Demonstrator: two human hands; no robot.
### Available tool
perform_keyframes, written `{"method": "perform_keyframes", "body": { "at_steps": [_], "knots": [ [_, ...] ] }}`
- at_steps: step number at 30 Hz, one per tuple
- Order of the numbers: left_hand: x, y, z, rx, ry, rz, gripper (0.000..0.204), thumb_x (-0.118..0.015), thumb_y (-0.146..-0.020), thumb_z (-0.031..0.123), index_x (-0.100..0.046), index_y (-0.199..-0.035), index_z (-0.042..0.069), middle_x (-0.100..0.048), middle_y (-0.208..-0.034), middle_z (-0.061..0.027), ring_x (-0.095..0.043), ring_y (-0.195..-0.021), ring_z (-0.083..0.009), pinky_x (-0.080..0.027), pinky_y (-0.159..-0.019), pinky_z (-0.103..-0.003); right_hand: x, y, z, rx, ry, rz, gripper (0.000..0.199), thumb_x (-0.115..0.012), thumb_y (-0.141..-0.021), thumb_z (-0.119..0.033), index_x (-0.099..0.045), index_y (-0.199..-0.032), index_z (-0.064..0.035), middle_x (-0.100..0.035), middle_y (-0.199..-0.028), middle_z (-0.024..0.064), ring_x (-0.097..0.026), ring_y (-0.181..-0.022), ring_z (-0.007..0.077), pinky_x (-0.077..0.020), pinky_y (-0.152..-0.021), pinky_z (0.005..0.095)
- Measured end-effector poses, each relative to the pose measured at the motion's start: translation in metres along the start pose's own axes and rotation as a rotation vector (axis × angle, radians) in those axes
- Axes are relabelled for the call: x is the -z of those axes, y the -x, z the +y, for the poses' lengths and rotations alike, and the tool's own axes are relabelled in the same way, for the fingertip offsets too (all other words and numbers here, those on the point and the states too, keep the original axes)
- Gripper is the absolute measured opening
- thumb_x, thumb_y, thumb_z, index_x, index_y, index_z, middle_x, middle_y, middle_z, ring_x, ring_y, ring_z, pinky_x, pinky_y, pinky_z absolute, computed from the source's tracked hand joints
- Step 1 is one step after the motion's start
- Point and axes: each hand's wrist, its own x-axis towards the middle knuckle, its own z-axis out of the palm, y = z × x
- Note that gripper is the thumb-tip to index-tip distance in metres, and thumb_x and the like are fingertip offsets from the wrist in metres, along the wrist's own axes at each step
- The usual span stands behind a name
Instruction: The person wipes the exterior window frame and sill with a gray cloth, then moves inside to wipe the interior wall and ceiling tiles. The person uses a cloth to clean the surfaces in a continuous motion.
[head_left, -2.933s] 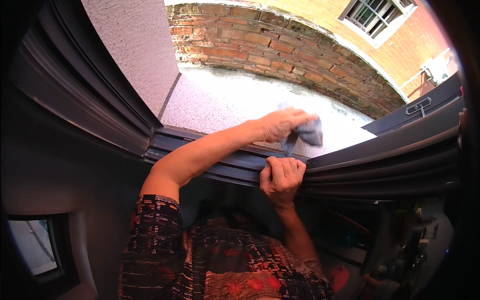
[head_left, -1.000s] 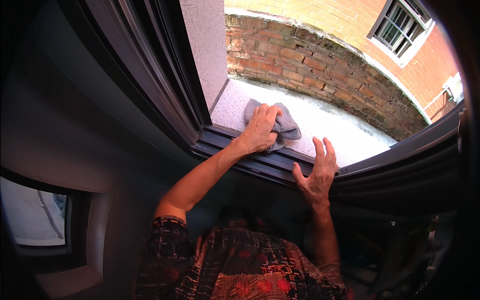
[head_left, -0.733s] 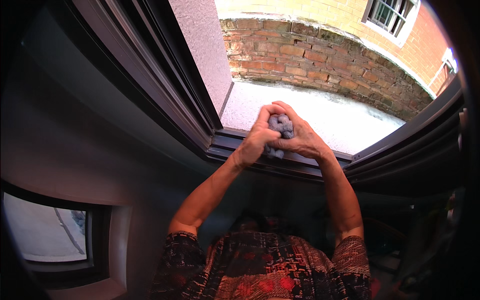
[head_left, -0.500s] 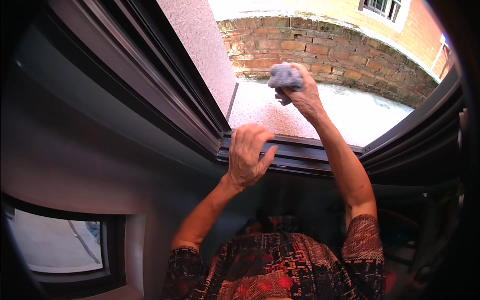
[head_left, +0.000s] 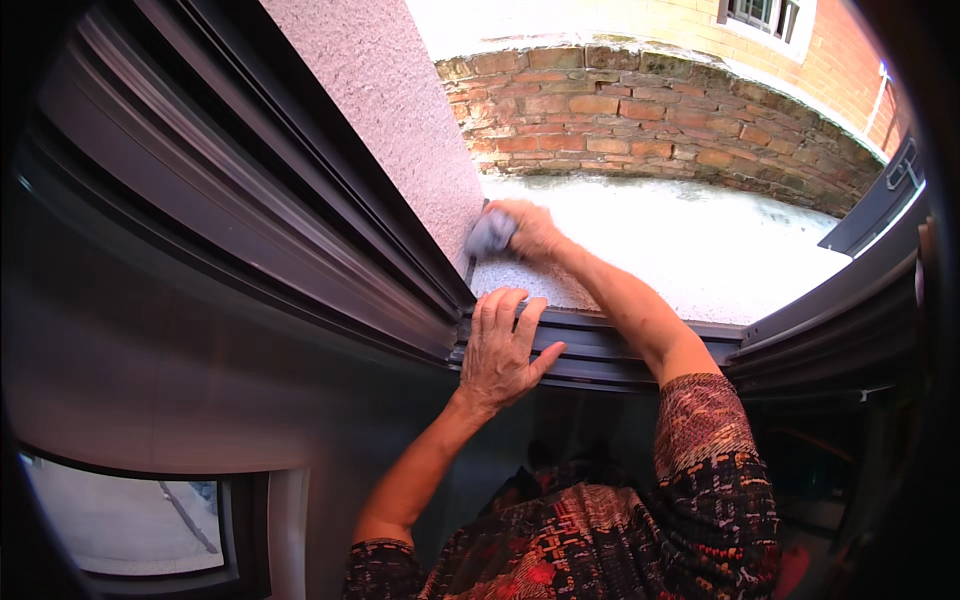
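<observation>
Bunched in my right hand (head_left: 530,230) is a grey cloth (head_left: 491,234), somewhat blurred. That arm reaches out through the window opening, and the cloth is at the left end of the pale speckled outer sill (head_left: 545,284), by the foot of the pinkish rough side wall (head_left: 400,110). My left hand (head_left: 502,345) rests with fingers stretched on the dark window track (head_left: 610,345), near its left corner. Nothing shows in the left hand.
Dark window frame rails (head_left: 290,190) rise along the left, and another frame side (head_left: 830,310) bounds the right. Beyond the sill stands a low brick wall (head_left: 630,110). A small window (head_left: 130,515) is at lower left.
My right hand has swung left and nearer with the cloth, from over the sill's middle to the side wall's foot. The left hand has settled on the track. The view has shifted slightly.
</observation>
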Motion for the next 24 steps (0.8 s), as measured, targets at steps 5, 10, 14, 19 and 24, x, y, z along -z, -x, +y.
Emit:
{"method": "perform_keyframes", "body": {
  "at_steps": [5, 10, 14, 19, 24],
  "knots": [
    [0.002, -0.004, 0.002, 0.031, 0.04, -0.028, 0.049, -0.067, -0.077, 0.03, -0.051, -0.116, 0.005, -0.046, -0.115, -0.0154, -0.043, -0.111, -0.0342, -0.037, -0.095, -0.044, 0.047, -0.031, 0.014, -0.589, 0.516, 0.517, 0.034, -0.07, -0.07, -0.025, -0.061, -0.099, -0.0099, -0.064, -0.085, 0.0181, -0.06, -0.096, 0.0348, -0.0487, -0.077, 0.0449],
    [0.003, 0.0, 0.0, 0.07, 0.045, -0.063, 0.045, -0.068, -0.077, 0.026, -0.052, -0.113, 0.003, -0.046, -0.114, -0.0165, -0.044, -0.109, -0.035, -0.039, -0.094, -0.045, 0.065, -0.076, -0.107, -0.199, -0.429, 0.405, 0.045, -0.07, -0.071, -0.031, -0.055, -0.102, -0.0015, -0.062, -0.095, 0.0152, -0.062, -0.087, 0.0172, -0.0546, -0.062, 0.0329],
    [0.002, -0.003, 0.001, 0.061, 0.052, -0.06, 0.043, -0.068, -0.078, 0.027, -0.052, -0.11, 0.003, -0.046, -0.112, -0.0168, -0.045, -0.108, -0.0353, -0.04, -0.092, -0.045, 0.048, -0.103, -0.199, 0.613, -0.12, 0.621, 0.055, -0.065, -0.078, -0.026, -0.038, -0.121, -0.0033, -0.037, -0.131, 0.0203, -0.042, -0.12, 0.0288, -0.0426, -0.096, 0.0453],
    [0.001, -0.005, 0.003, 0.063, 0.075, -0.06, 0.041, -0.069, -0.078, 0.026, -0.053, -0.108, 0.003, -0.046, -0.112, -0.0161, -0.045, -0.107, -0.035, -0.041, -0.092, -0.044, 0.018, -0.119, -0.136, 0.175, -0.461, 0.621, 0.043, -0.058, -0.084, -0.021, -0.041, -0.121, -0.0063, -0.037, -0.128, 0.0203, -0.039, -0.12, 0.0308, -0.0355, -0.101, 0.0445],
    [-0.002, -0.003, 0.002, 0.056, 0.072, -0.052, 0.042, -0.069, -0.077, 0.027, -0.053, -0.107, 0.002, -0.048, -0.108, -0.0162, -0.046, -0.106, -0.0336, -0.039, -0.093, -0.043, -0.019, -0.067, -0.047, -0.546, -0.377, 0.329, 0.045, -0.05, -0.078, -0.016, -0.038, -0.118, 0.0014, -0.056, -0.101, 0.0308, -0.056, -0.095, 0.044, -0.0446, -0.084, 0.0431]
  ]
}}
